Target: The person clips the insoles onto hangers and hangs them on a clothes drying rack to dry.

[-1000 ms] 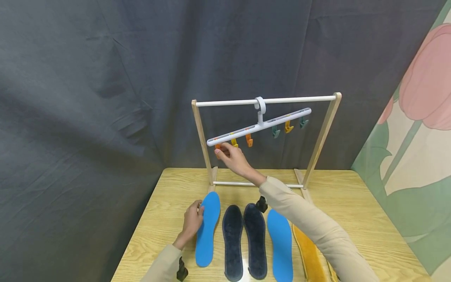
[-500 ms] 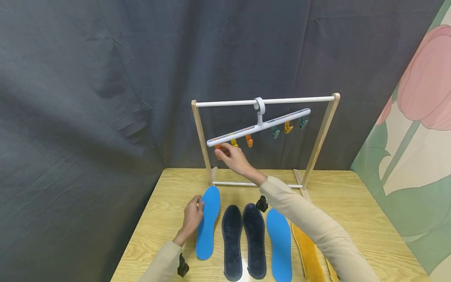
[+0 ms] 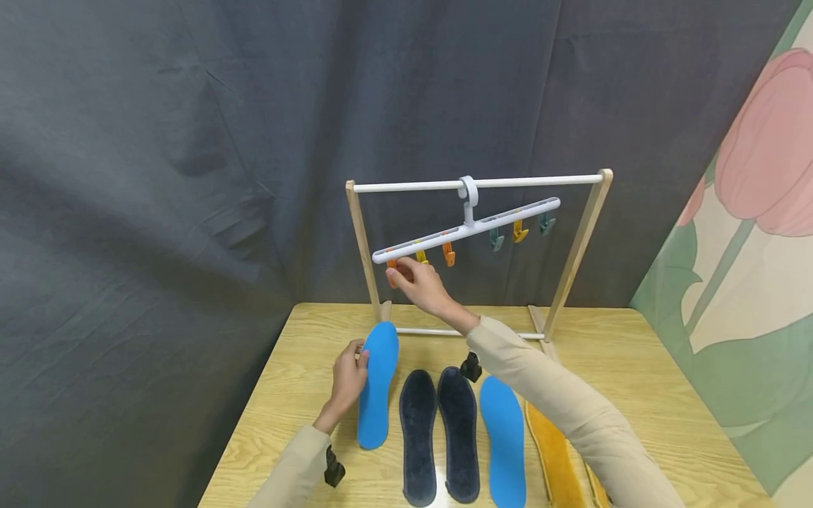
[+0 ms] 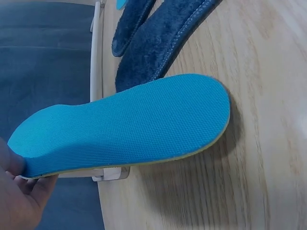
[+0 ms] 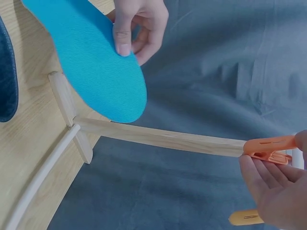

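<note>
My left hand (image 3: 349,375) pinches a blue insole (image 3: 379,388) by its edge, thumb on the ribbed face, and holds it tilted over the table. In the right wrist view the insole's far end points toward the rack. My right hand (image 3: 422,286) pinches an orange clip (image 5: 268,146) at the low left end of a white hanger (image 3: 466,229). The hanger hangs slanted from the rack's top bar, its right end higher. Beside that hand are a yellow clip (image 3: 422,257) and another orange clip (image 3: 449,254).
Two dark fuzzy insoles (image 3: 418,437), a second blue insole (image 3: 504,441) and orange-yellow insoles (image 3: 559,458) lie in a row on the wooden table (image 3: 305,402). A wood-and-white rack (image 3: 579,254) stands at the back before a dark curtain (image 3: 190,176). The right forearm crosses over the row.
My left hand has raised the blue insole upward and toward the hanger. The right hand stays at the orange clip.
</note>
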`<action>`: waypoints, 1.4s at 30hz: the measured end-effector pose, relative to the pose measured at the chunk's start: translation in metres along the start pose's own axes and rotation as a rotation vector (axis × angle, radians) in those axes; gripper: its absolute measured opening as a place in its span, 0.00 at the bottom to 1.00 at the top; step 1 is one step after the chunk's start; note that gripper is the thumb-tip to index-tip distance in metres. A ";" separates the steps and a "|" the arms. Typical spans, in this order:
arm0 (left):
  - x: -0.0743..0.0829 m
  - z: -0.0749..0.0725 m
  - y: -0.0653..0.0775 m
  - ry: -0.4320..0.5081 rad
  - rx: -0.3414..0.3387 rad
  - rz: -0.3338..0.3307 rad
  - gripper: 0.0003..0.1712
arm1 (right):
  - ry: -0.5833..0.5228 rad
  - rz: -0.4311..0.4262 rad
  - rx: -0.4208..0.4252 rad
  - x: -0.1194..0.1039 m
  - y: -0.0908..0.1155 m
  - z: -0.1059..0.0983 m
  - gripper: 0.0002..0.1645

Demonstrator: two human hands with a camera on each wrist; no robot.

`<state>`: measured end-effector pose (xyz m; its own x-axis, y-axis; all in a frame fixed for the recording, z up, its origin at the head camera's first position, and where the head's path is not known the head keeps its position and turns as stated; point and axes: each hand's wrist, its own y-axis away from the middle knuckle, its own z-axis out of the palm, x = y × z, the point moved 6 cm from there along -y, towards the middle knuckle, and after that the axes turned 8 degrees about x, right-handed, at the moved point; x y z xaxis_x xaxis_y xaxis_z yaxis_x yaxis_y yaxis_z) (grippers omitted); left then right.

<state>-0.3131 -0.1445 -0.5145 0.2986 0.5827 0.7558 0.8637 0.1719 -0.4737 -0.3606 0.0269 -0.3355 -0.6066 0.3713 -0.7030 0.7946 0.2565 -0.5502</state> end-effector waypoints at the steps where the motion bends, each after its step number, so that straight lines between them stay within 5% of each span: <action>1: 0.001 0.000 0.000 0.005 0.002 0.001 0.14 | 0.006 -0.008 0.005 0.000 0.000 0.000 0.19; 15: 0.019 -0.009 -0.018 0.046 0.076 0.033 0.12 | 0.117 -0.035 0.051 -0.002 0.000 -0.002 0.14; 42: 0.049 -0.009 -0.029 0.189 0.138 0.084 0.10 | 0.016 0.024 0.147 -0.003 0.000 -0.004 0.17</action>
<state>-0.3198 -0.1279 -0.4600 0.4487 0.4426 0.7764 0.7731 0.2436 -0.5857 -0.3585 0.0294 -0.3311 -0.5859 0.3905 -0.7101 0.7962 0.1140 -0.5943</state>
